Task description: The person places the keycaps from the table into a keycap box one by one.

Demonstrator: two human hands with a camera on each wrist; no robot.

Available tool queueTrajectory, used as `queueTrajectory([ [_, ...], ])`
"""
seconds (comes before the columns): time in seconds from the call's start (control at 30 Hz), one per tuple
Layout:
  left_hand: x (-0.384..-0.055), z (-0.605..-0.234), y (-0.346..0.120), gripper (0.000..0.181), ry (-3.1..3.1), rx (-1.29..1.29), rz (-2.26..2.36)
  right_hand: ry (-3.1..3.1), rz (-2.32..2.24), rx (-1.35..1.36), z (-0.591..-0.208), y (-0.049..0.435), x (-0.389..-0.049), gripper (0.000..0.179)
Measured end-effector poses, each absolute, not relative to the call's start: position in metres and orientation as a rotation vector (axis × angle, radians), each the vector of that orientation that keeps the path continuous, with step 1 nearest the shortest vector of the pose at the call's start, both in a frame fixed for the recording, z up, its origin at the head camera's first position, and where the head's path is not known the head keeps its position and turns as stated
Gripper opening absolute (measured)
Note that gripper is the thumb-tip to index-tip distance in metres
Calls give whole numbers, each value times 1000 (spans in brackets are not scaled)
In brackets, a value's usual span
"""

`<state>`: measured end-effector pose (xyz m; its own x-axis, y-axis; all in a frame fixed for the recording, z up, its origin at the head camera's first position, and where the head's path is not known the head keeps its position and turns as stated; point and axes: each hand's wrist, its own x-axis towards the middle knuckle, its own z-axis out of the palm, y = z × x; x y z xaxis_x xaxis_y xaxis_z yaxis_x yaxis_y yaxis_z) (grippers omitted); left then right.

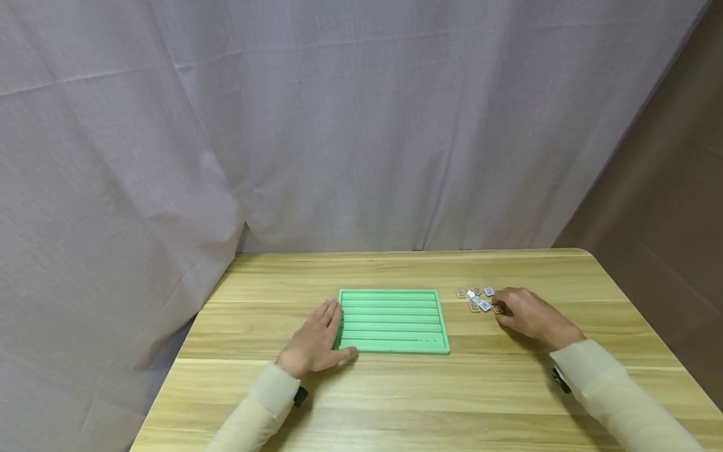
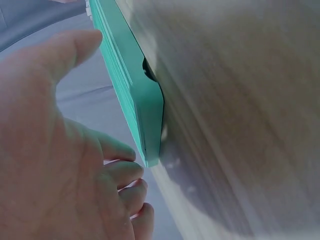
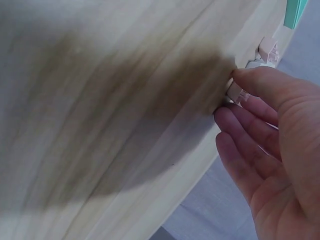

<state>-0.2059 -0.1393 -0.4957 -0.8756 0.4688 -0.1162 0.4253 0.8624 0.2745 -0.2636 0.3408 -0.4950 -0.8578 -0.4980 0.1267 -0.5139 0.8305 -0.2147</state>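
A green ridged board [image 1: 390, 346] lies flat on the wooden table. My left hand [image 1: 319, 336] rests along its left side with fingers straight and thumb apart, at the near left corner. In the left wrist view the board's edge [image 2: 149, 107] stands beside the thumb and fingertips. To the right of the board, my right hand [image 1: 525, 311] pinches a small brownish square tile [image 1: 497, 309] between thumb and fingers, low over the table. The right wrist view shows that tile partly hidden by the thumb. Several white and brownish tiles [image 1: 474, 307] lie loosely just left of this hand.
The wooden table [image 1: 407, 402] extends around the board, its far edge against a grey curtain [image 1: 350, 138]. A brown curtain [image 1: 666, 207] hangs at the right side. Some of the loose tiles overlap one another.
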Motion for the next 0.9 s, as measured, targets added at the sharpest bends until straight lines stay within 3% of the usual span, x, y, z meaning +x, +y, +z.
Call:
queueTrajectory([
  [0.27, -206, -499, -136, 101, 2842, 665, 334, -2992, 362, 846, -489, 336, -268, 22],
  [0.9, -208, -504, -132, 98, 2854, 670, 278, -3029, 314, 844, -480, 338, -273, 13],
])
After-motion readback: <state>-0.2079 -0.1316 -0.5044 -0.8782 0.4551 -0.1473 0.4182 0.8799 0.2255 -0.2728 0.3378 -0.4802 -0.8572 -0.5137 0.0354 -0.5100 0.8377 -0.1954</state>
